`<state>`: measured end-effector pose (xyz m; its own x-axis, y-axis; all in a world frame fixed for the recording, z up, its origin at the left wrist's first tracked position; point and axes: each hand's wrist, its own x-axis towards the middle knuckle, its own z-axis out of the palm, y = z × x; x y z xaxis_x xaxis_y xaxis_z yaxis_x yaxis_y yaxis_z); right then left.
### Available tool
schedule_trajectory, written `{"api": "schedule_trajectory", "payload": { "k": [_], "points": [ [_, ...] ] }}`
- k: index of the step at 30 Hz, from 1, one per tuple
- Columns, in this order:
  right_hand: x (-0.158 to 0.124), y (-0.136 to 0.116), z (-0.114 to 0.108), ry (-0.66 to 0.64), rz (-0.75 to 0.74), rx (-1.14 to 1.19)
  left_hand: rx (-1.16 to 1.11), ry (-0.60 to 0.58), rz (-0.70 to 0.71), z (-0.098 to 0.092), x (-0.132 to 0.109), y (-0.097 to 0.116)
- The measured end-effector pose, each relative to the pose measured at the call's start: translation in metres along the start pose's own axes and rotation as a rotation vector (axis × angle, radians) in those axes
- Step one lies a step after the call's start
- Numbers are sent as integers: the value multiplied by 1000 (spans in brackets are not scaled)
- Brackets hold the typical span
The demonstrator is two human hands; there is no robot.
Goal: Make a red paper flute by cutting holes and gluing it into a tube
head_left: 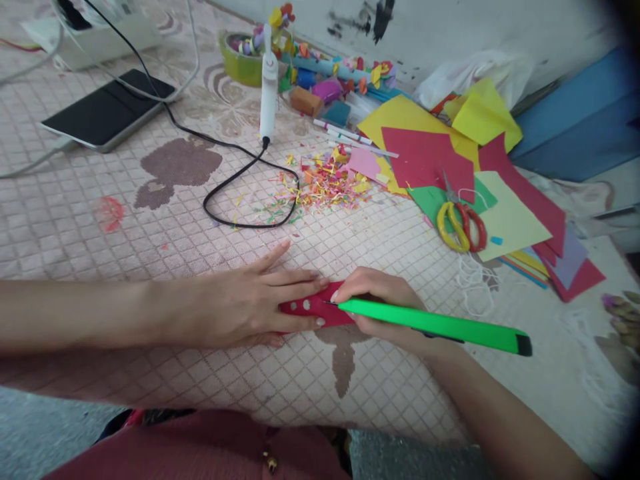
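A strip of red paper (341, 315) lies on the patterned tablecloth in front of me, with small round holes in it. My left hand (255, 300) rests flat across the paper, fingers spread on either side of the holes. Gripped in my right hand (383, 297) is a green utility knife (435, 323), its tip touching the paper just right of the holes. The far end of the knife handle points right, past my wrist. Part of the paper is hidden under both hands.
Beyond my hands lie colourful paper scraps (333, 180) and a white glue gun (269, 93) with a looped black cord. Red-and-yellow scissors (460, 223) sit on coloured paper sheets (427, 157) at right. A phone (107, 110) and a power strip (90, 43) are at far left.
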<state>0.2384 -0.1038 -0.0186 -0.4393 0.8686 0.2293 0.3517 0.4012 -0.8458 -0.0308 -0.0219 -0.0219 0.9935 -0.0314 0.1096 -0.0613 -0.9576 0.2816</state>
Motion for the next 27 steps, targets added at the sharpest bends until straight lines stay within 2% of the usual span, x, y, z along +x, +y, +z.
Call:
{"api": "schedule_trajectory", "payload": {
  "k": [8,14,20,27],
  "points": [
    [-1,0,0,-7,0,0,32,33,-21,7,-2,5],
    [3,-2,0,-10,-11,38,47,62,-59,1,1,14],
    [5,0,0,11,-14,24,3,61,46,-1,3,-2],
    [4,-3,0,21,-5,-1,-2,4,-6,3,1,-4]
  ]
}}
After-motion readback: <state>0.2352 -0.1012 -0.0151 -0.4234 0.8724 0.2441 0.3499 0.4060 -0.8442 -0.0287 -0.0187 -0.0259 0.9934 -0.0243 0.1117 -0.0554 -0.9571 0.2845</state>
